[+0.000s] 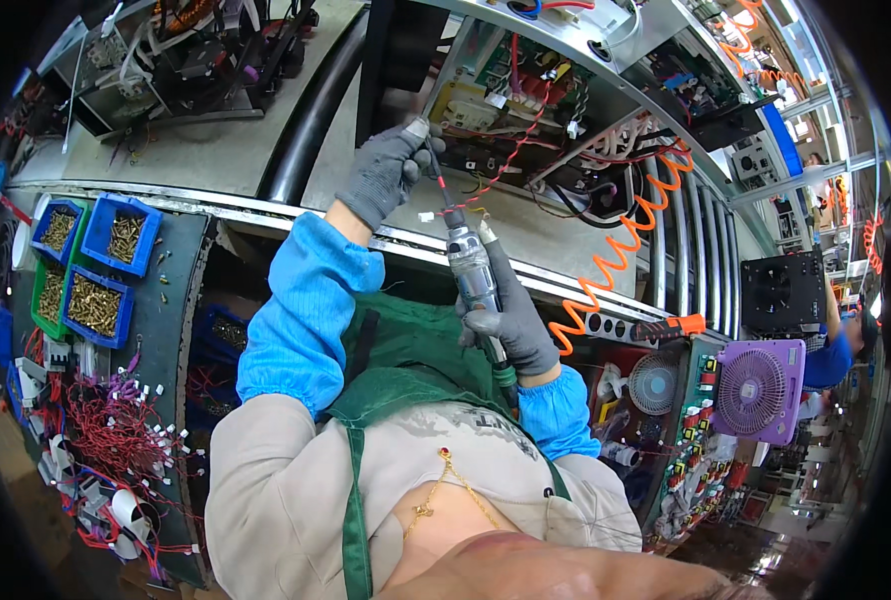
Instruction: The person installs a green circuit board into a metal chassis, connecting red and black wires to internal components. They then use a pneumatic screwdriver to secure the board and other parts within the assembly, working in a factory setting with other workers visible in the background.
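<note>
My right hand [514,315], in a grey glove, is wrapped round the body of a power screwdriver [474,272]. The tool tilts away from me, and its thin bit points up toward my left hand [386,170]. That hand wears a grey glove with pale fingertips; its fingers are closed at the bit's tip, and what they pinch is too small to make out. Beyond my hands stands an open metal chassis [556,165] with circuit boards inside. From it a red twisted wire [514,150] trails past the bit, close to a small white connector [426,216].
Blue and green bins [96,304] of brass-coloured screws stand at left, above a heap of red wires [116,430]. An orange coiled hose [621,245] hangs at right, near metal rollers [701,260] and a purple fan [759,391]. Another person [834,355] is at far right.
</note>
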{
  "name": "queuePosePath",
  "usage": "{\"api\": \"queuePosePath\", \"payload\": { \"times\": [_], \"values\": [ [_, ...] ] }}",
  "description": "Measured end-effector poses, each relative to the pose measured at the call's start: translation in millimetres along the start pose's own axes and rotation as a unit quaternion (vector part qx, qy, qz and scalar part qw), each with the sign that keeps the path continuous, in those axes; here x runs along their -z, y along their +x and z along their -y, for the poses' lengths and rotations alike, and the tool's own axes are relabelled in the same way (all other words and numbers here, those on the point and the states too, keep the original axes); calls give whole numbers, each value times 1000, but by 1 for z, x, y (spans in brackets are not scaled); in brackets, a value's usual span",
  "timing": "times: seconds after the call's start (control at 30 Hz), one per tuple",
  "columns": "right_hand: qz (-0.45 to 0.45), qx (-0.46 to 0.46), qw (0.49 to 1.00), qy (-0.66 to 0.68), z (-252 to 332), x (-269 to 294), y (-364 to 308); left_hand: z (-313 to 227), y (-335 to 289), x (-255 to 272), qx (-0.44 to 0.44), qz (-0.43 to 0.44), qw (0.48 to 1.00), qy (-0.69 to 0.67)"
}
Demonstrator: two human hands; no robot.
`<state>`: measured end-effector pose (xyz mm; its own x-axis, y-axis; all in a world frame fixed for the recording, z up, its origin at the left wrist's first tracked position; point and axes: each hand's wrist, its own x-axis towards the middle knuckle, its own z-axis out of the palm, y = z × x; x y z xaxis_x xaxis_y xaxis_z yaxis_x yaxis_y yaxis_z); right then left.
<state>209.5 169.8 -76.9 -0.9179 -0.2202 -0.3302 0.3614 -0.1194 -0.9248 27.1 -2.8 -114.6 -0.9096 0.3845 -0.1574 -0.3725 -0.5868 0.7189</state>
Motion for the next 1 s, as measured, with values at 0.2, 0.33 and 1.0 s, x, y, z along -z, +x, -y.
{"api": "queuePosePath", "payload": {
  "times": [0.2,0.33,1.0],
  "values": [
    [28,45,995,79,-3,2,-3,-4,4,-1,2,16,1000,20],
    [8,18,1000,18,2,5,-4,-11,6,-2,-37,26,990,137],
    [-18,97,988,122,-18,12,1,-39,-6,-58,-212,-54,922,318]
  ]
}}
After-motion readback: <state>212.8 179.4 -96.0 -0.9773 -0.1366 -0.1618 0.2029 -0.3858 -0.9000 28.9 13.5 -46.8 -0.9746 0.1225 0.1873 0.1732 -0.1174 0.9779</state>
